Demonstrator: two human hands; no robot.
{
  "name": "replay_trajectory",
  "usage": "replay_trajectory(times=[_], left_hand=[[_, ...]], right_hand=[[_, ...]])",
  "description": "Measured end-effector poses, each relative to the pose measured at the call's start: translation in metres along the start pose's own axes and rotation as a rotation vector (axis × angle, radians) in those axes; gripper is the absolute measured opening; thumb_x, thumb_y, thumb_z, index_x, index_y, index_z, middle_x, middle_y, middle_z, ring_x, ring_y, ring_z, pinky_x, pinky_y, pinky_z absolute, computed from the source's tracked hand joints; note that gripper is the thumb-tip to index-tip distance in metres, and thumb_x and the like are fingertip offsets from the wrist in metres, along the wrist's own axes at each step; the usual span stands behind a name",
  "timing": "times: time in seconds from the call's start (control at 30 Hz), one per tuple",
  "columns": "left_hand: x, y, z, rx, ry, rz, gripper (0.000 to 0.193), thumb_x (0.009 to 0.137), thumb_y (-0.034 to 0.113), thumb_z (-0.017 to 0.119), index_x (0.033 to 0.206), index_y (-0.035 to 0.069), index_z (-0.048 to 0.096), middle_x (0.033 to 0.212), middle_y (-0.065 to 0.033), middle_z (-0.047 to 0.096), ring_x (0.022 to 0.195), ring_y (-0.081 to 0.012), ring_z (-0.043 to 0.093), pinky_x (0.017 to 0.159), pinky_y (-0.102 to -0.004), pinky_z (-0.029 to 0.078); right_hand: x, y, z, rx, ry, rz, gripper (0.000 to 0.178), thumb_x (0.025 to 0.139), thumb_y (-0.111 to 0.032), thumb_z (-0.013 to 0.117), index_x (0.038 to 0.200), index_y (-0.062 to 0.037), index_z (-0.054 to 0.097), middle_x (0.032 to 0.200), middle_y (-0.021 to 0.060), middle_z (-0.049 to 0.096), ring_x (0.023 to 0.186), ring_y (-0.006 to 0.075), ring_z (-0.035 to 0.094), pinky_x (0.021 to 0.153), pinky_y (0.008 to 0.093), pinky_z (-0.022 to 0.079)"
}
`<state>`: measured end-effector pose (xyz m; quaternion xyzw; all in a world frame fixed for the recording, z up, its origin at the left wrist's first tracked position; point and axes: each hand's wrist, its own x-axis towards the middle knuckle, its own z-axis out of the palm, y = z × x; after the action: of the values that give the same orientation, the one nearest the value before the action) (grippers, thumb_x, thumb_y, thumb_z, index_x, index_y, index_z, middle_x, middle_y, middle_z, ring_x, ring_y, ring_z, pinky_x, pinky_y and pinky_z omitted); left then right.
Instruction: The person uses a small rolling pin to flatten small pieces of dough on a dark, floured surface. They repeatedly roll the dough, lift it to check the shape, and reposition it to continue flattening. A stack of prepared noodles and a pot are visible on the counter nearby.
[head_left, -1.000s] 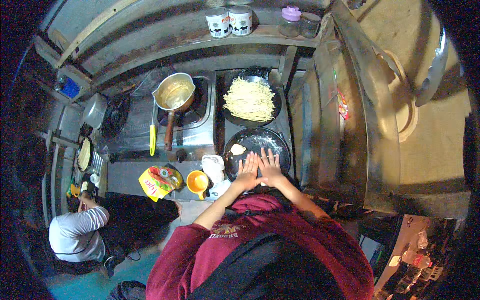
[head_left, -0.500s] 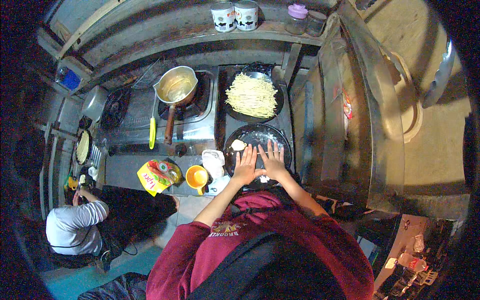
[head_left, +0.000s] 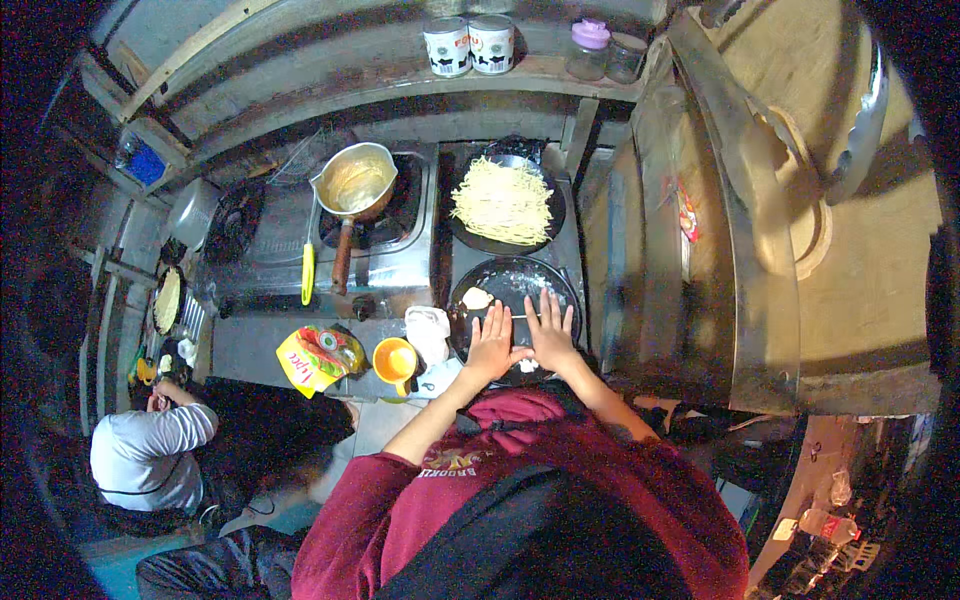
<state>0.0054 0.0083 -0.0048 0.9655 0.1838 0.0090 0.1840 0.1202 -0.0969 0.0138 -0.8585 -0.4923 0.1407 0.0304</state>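
Both hands lie flat, fingers spread, on a flour-dusted round black plate (head_left: 515, 270). My left hand (head_left: 491, 342) and my right hand (head_left: 552, 335) rest side by side, thumbs close together. A thin pale dough strand (head_left: 519, 317) shows between the fingers; the rest of it is hidden under them. Beyond my left fingertips sits a lump of dough (head_left: 477, 298). A small white bit (head_left: 528, 366) lies near the plate's front, by my right thumb. Behind this plate, a heap of thin dough strands (head_left: 502, 203) covers a second dark plate (head_left: 470, 236).
Left of the plate are a white cloth (head_left: 428, 332), an orange cup (head_left: 395, 360) and a yellow packet (head_left: 318, 360). A saucepan (head_left: 353, 182) stands on the stove (head_left: 400, 262), beside a green-handled tool (head_left: 307, 278). At far left sits another person (head_left: 150, 455). A wooden partition (head_left: 690, 330) rises at right.
My hands have slid slightly toward me over the plate, and a short length of strand now shows between them. At far left, the other person's hands have shifted slightly.
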Motion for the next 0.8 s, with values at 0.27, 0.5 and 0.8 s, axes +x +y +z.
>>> replay_trajectory(times=[0.27, 0.5, 0.8], left_hand=[[-0.004, -0.007, 0.002, -0.048, 0.017, 0.040, 0.070, 0.084, 0.048, 0.045, 0.137, 0.007, 0.026, 0.143, -0.0141, 0.021, 0.131, -0.0285, 0.024, 0.104, -0.0522, 0.016], [0.004, -0.020, -0.013, -0.111, 0.164, -0.091, 0.025, 0.081, 0.016, 0.052, 0.104, 0.006, 0.051, 0.106, -0.0109, 0.050, 0.100, -0.0296, 0.048, 0.086, -0.0434, 0.039], [0.003, -0.018, -0.027, 0.036, 0.278, -0.148, 0.016, 0.080, 0.010, 0.049, 0.094, 0.003, 0.051, 0.094, -0.0108, 0.051, 0.091, -0.0267, 0.050, 0.080, -0.0384, 0.040]], right_hand=[[-0.008, -0.005, -0.020, 0.067, -0.148, -0.033, 0.097, 0.071, -0.051, 0.061, 0.141, -0.0092, 0.009, 0.145, 0.0218, 0.003, 0.134, 0.0363, 0.007, 0.103, 0.0580, 0.004], [0.000, 0.023, 0.002, 0.100, 0.359, -0.014, 0.035, 0.077, -0.017, 0.056, 0.108, -0.0009, 0.054, 0.120, 0.0130, 0.049, 0.113, 0.0273, 0.044, 0.101, 0.0426, 0.027], [0.009, 0.016, 0.004, 0.078, 0.523, -0.042, 0.017, 0.077, -0.014, 0.056, 0.090, -0.0040, 0.059, 0.104, 0.0096, 0.055, 0.111, 0.0254, 0.046, 0.099, 0.0457, 0.028]])
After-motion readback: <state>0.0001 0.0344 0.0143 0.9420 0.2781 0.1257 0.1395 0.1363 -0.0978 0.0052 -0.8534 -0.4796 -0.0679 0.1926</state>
